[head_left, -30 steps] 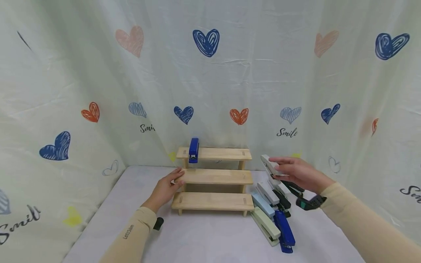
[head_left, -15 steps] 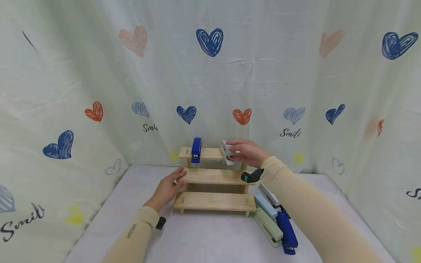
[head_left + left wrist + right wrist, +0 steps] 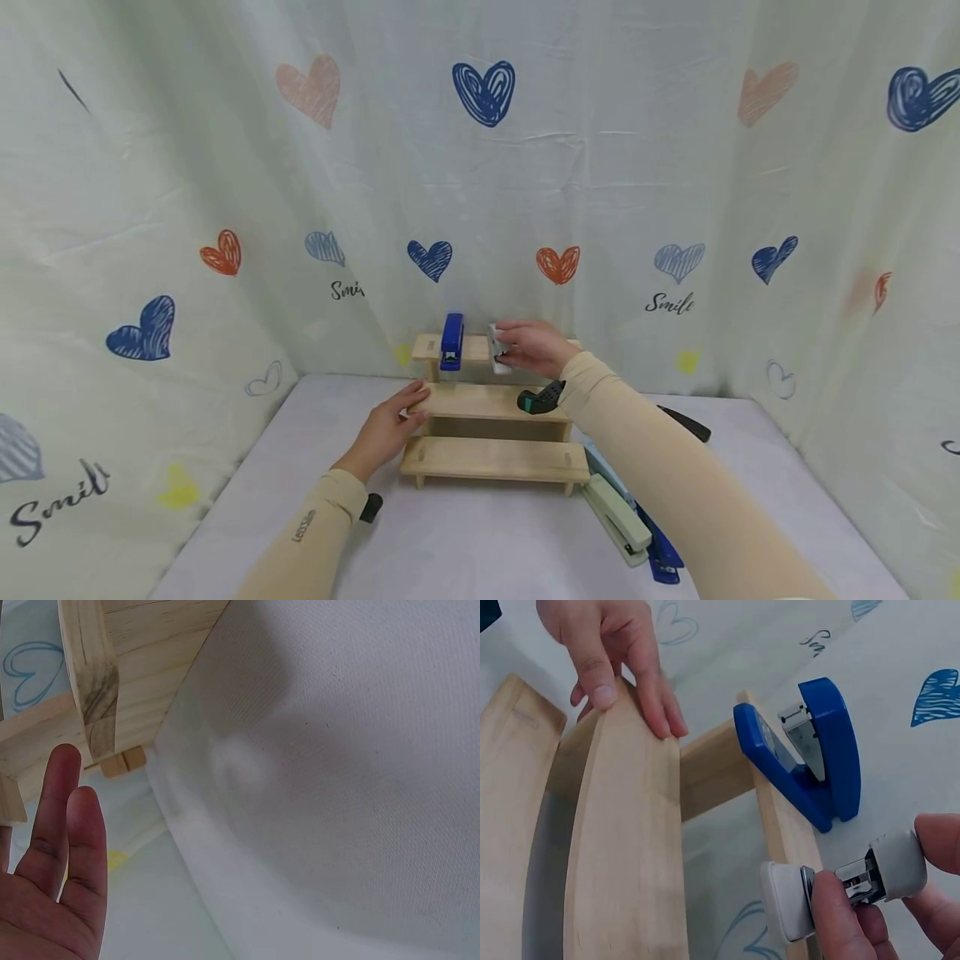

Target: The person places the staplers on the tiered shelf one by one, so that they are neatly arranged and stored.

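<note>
Your right grip [image 3: 534, 346] pinches a white stapler [image 3: 497, 350] by the top shelf [image 3: 476, 348], the rack's [image 3: 495, 458] twelve o'clock.
A blue stapler [image 3: 452, 342] sits on that shelf at eleven; your left grip [image 3: 386, 429] rests, fingers spread, on the middle shelf [image 3: 480, 402] at nine. A pale green stapler [image 3: 617, 521] lies on the tabletop [image 3: 450, 542] at four.

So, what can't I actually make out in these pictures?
Head view: the lower blue stapler and a black object, each partly hidden by the right sleeve.
Head view: part of the white stapler, covered by the right hand.
Left wrist view: the left hand, cut off by the picture's edges.
</note>
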`<state>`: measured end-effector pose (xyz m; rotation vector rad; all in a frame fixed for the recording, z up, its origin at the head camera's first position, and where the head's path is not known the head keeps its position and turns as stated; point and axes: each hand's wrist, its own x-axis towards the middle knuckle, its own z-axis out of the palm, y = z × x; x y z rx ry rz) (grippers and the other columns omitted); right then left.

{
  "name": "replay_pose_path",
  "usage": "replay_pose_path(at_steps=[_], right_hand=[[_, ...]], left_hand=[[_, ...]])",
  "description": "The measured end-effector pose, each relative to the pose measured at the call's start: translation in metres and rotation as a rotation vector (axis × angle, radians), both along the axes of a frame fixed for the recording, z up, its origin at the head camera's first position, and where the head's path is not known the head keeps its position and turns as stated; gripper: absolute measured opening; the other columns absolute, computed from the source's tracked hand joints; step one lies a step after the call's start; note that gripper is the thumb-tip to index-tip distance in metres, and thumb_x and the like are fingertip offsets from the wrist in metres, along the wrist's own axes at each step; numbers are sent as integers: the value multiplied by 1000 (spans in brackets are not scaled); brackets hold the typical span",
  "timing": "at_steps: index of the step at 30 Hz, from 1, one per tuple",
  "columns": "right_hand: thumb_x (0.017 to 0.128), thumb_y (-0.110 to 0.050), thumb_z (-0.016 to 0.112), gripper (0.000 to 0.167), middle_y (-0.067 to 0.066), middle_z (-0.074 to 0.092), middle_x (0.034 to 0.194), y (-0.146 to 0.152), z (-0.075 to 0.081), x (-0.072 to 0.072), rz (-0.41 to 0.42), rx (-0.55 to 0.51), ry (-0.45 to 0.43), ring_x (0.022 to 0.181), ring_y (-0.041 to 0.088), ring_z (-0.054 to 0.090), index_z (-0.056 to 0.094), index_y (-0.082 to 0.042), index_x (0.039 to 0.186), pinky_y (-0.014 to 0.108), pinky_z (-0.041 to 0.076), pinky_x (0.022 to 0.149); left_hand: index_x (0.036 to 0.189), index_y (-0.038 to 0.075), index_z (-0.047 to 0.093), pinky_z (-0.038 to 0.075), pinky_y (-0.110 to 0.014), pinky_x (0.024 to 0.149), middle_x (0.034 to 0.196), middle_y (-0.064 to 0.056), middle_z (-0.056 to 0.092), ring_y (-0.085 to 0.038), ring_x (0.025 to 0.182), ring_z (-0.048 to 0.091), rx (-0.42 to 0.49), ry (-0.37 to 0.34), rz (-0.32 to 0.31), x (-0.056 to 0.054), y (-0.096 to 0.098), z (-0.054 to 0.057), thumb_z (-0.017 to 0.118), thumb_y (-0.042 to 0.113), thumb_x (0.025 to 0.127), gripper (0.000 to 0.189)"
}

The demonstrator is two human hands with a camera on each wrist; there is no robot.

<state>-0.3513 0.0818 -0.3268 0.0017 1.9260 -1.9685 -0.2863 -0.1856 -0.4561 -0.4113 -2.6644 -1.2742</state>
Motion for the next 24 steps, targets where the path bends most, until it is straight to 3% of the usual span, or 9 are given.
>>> replay_pose_path(at_steps=[10, 24], right_hand=[[100, -2, 57, 47, 19, 42, 145, -7, 2, 0, -39, 28, 23, 127, 33, 48, 47, 1, 147, 41, 47, 100], [102, -7, 57, 49, 19, 44, 143, -3, -1, 0, 16, 45, 68, 124, 33, 50, 45, 0, 149, 40, 47, 100]], left_hand=[[142, 3, 55, 51, -41, 89, 155, -8, 40, -30, 132, 48, -8, 3, 2, 1, 0, 1, 66, 18, 99, 47], [142, 4, 55, 51, -41, 89, 156, -7, 40, -29, 132, 48, 0, -4, 5, 0, 0, 0, 66, 18, 98, 47]])
